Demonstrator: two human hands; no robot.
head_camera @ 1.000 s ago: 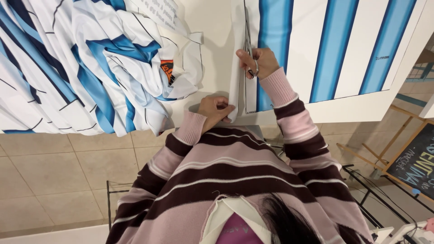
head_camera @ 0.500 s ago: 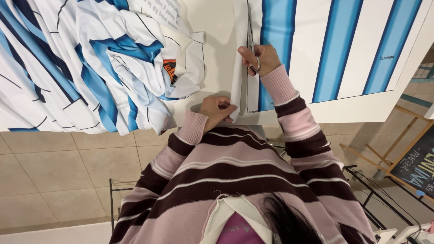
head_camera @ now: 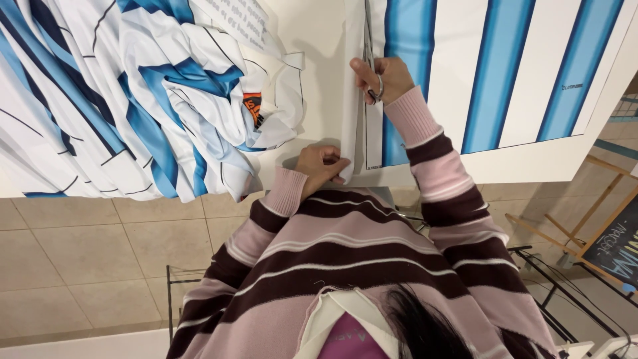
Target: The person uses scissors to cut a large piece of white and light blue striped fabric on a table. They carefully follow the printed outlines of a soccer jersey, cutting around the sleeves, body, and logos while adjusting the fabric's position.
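Observation:
My right hand (head_camera: 383, 78) grips a pair of scissors (head_camera: 369, 63) whose blades point away from me along the left edge of a flat white sheet with blue stripes (head_camera: 505, 73). A narrow white strip (head_camera: 351, 100) curls up from the cut line to the left of the blades. My left hand (head_camera: 321, 168) pinches the near end of that strip at the table's front edge. Both arms wear pink and dark brown striped sleeves.
A crumpled pile of blue, white and black striped fabric (head_camera: 126, 100) covers the left half of the white table (head_camera: 319, 46). Beige floor tiles (head_camera: 86, 246) lie below. A dark metal frame (head_camera: 551, 286) and a chalkboard easel (head_camera: 615, 239) stand at right.
My right hand has moved farther away along the sheet's edge with the scissors, lengthening the cut. The left hand stays at the strip's near end.

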